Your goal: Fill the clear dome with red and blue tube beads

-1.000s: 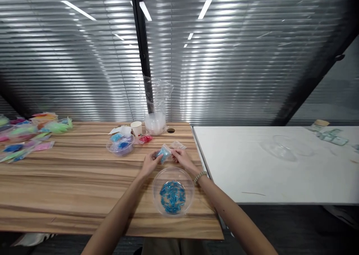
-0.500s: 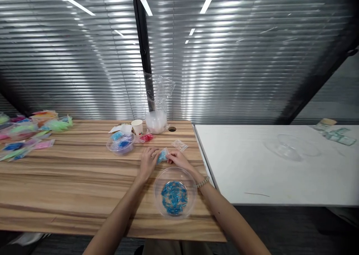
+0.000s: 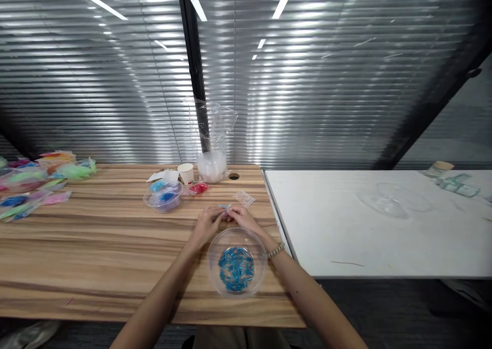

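Just beyond a round clear bowl, my left hand (image 3: pixel 207 223) and my right hand (image 3: pixel 242 218) meet with fingers closed. Between their fingertips is a small plastic bag (image 3: pixel 224 206) with light blue contents; only its upper edge shows, the rest is covered by the fingers. The clear bowl (image 3: pixel 212 254) stands on the wooden table between my forearms. Blue tube-shaped beads (image 3: pixel 236 269) lie across its bottom. A small clear bag (image 3: pixel 244 199) rests flat just past my right hand.
A clear tub (image 3: pixel 154 203) of blue bags, a paper cup (image 3: pixel 186 173), a red bag (image 3: pixel 199 188) and stacked clear bowls (image 3: pixel 212 167) stand behind. Colourful bags (image 3: pixel 49 172) pile up at left. A white table (image 3: pixel 319 226) adjoins at right, with a clear lid (image 3: pixel 388 205).
My hands have drawn together over the light blue bag, so less of it shows. The view has shifted slightly, while the bowl of beads stays in place on the table.
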Action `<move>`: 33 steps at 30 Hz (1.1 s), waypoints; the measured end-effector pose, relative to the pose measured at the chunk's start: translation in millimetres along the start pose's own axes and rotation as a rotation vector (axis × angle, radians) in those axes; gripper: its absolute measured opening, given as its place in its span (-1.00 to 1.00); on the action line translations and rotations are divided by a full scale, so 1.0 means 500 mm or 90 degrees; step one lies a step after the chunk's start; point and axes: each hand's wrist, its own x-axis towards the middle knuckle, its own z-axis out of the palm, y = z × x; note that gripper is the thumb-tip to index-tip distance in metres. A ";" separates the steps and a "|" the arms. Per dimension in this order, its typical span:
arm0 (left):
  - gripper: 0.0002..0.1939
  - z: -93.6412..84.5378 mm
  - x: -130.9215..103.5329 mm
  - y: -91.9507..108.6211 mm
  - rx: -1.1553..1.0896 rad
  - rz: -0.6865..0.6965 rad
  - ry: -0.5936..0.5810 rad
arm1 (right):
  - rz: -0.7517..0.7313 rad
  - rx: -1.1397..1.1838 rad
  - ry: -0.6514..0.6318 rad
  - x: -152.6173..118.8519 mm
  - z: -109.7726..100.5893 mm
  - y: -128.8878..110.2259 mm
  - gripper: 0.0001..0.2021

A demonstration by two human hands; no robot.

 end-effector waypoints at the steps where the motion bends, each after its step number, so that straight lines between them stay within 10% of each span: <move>1: -0.79 -0.001 0.000 0.005 -0.006 -0.012 -0.001 | -0.002 -0.005 0.006 -0.001 -0.001 -0.002 -0.78; 17: -0.74 -0.007 0.006 0.029 -0.193 -0.146 0.010 | 0.060 0.188 0.169 0.004 0.028 0.022 -0.56; 33: -0.65 -0.019 0.007 0.020 -0.282 -0.202 0.024 | -0.056 0.096 0.108 -0.001 0.025 0.015 -0.66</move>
